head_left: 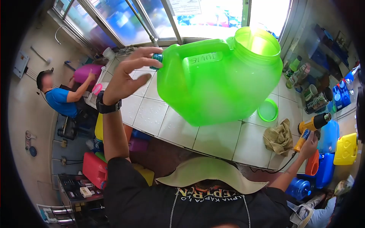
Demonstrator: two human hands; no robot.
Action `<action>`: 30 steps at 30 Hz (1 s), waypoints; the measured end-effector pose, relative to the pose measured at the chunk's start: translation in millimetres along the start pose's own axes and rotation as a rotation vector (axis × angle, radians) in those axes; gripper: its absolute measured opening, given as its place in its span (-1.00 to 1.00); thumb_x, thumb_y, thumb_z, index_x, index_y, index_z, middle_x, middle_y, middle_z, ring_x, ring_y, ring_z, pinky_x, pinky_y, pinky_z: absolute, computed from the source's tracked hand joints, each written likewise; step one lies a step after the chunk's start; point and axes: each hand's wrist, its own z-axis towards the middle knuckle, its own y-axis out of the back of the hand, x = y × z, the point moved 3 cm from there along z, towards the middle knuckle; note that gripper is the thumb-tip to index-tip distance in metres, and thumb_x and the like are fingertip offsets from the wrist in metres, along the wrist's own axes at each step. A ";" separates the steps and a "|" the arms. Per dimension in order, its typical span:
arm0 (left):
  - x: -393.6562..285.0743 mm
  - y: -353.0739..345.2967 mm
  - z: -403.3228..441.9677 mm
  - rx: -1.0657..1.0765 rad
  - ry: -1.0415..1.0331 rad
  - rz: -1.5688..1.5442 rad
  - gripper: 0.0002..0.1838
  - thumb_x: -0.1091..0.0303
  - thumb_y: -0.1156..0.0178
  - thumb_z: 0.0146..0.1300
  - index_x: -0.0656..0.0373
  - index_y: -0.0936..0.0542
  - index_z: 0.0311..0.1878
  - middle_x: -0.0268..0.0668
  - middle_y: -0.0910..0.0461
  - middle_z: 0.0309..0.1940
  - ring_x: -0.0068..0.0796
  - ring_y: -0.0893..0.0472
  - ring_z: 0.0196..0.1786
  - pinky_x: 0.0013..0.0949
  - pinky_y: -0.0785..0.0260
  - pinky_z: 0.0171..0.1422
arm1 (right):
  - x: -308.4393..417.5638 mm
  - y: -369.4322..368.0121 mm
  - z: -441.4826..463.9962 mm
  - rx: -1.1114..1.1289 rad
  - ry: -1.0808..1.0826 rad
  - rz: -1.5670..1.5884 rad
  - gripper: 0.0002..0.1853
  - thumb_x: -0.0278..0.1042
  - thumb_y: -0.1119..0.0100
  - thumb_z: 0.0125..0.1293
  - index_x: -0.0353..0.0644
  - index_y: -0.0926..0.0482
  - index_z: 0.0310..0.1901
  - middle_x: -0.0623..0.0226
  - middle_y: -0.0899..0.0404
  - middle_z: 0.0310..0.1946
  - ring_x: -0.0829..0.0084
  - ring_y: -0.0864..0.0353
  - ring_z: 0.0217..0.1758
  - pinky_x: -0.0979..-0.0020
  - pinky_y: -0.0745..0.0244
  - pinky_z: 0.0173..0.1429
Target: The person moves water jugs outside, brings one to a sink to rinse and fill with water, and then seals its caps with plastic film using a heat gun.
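A large translucent lime-green water jug (213,91) with a wide uncapped mouth is over the tiled counter in front of me. My left hand (131,72) is at its left end, with fingers around a small dark green cap (157,60) and the thumb held apart from it. Off to the right, my right hand (310,146) is closed around the handle of a yellow and black heat gun (307,127), whose nozzle points up and right. A bright green ring-shaped lid (268,110) and a crumpled tan cloth (278,138) lie between the jug and the heat gun.
White tiles cover the counter (178,125). Bottles and jars (296,74) stand on its right side. A black cord runs from the heat gun. A person in a blue shirt (62,98) handles a magenta container (86,73) at left. Colored jugs, including a red one (94,171), stand below.
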 end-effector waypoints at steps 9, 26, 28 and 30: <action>24.7 -4.8 -6.6 -0.009 0.714 -0.110 -0.54 0.14 -0.27 0.13 0.12 -0.51 0.07 -0.31 -0.57 -0.16 -0.57 -0.52 -0.21 -0.43 -0.34 -0.19 | 90.1 -80.0 -79.7 0.248 0.446 0.328 -0.73 -0.23 -0.17 0.24 -0.26 -0.58 -0.16 0.27 -0.60 -0.26 0.43 -0.55 -0.16 0.39 -0.42 -0.06; 41.7 -48.3 -10.5 -0.527 0.249 -0.332 -0.69 0.19 -0.27 0.16 0.31 -0.58 -0.28 -0.48 -0.46 -0.59 -0.78 -0.34 -0.52 -0.62 -0.16 -0.46 | 174.3 -117.9 -121.9 0.583 0.419 0.576 -0.83 -0.38 -0.13 0.25 -0.26 -0.57 -0.18 0.32 -0.60 -0.33 0.53 -0.55 -0.20 0.45 -0.43 -0.07; 49.5 -45.7 -7.4 -0.551 0.165 -0.323 -0.71 0.23 -0.24 0.19 0.32 -0.58 -0.25 -0.46 -0.51 -0.49 -0.77 -0.40 -0.44 -0.63 -0.23 -0.37 | 170.3 -133.6 -122.8 0.619 0.385 0.631 -0.81 -0.40 -0.10 0.26 -0.29 -0.56 -0.15 0.32 -0.60 -0.30 0.55 -0.54 -0.19 0.48 -0.41 -0.07; 49.3 -39.5 -0.6 -0.525 -0.057 -0.235 -0.74 0.25 -0.28 0.12 0.28 -0.56 -0.30 -0.45 -0.42 -0.64 -0.77 -0.30 -0.59 -0.60 -0.10 -0.53 | 169.1 -141.3 -120.3 0.655 0.356 0.689 -0.80 -0.42 -0.07 0.28 -0.32 -0.55 -0.13 0.33 -0.60 -0.28 0.58 -0.53 -0.19 0.51 -0.40 -0.06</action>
